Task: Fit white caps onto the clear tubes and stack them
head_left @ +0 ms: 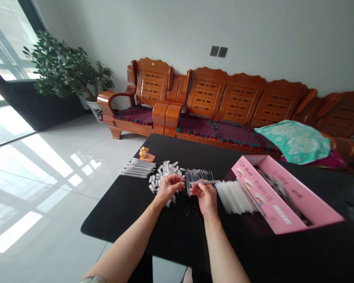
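My right hand (205,196) holds a slim pale pen barrel (209,182) level between thumb and fingers, its left end pointing at my left hand. My left hand (169,186) is curled with thumb and fingertips close together; anything in them is too small to make out. Beside and behind it lies a pile of short white caps (155,182). Slim dark-tipped pen refills (199,175) lie in a row just behind my hands. Small black pieces (186,208) are scattered between my wrists. To the right lies a row of translucent pen barrels (234,196).
A pink open box (279,214) with grey items inside stands on the black table (120,220) at right. Several whitish pens (138,168) and a small yellow figurine (144,152) sit at the left edge. A wooden sofa (206,94) stands behind.
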The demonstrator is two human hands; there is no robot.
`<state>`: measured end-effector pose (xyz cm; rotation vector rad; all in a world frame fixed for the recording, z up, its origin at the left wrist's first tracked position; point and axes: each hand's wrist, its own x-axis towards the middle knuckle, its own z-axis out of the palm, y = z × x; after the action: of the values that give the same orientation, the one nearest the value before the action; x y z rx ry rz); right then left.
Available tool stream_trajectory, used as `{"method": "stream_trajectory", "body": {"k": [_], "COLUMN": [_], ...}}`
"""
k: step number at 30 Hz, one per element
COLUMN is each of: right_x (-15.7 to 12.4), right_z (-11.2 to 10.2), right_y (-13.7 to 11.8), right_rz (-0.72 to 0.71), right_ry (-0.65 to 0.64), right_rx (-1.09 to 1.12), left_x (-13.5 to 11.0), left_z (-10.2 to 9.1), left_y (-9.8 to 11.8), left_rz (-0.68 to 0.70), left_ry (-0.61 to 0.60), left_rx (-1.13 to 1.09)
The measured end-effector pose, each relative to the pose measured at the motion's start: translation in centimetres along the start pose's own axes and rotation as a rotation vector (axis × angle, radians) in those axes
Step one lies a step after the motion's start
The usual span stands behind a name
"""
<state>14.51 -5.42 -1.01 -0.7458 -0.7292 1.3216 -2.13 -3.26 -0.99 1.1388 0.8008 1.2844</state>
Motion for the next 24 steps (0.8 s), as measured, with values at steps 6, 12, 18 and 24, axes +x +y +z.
{"method": "stream_trajectory", "body": {"k": [6,12,18,24], "right_x": [-0.04,-0.08,0.02,0.07], "right_z": [0.18,0.27,0.14,0.04], "right_y": [0.09,0.02,0.23,0.44], "right_rz": [0.004,0.008,0.007,0.005], "right_ry": [-0.028,-0.032,-0.029,-0.032], "right_rx": [-0.035,-0.048,-0.069,-0.092], "left_x": [-0.19,-0.24,-0.19,-0.13], "left_z": [0.38,0.48,0.29,0.34], "left_y": [-0.26,0.02,-0.23,-0.32], "left_rz": [-0.046,-0.051,-0.054,-0.036], "left_ry": [-0.035,-0.032,-0.039,-0.052], "left_rx": [-0.023,-0.008,0.018,0.023]}}
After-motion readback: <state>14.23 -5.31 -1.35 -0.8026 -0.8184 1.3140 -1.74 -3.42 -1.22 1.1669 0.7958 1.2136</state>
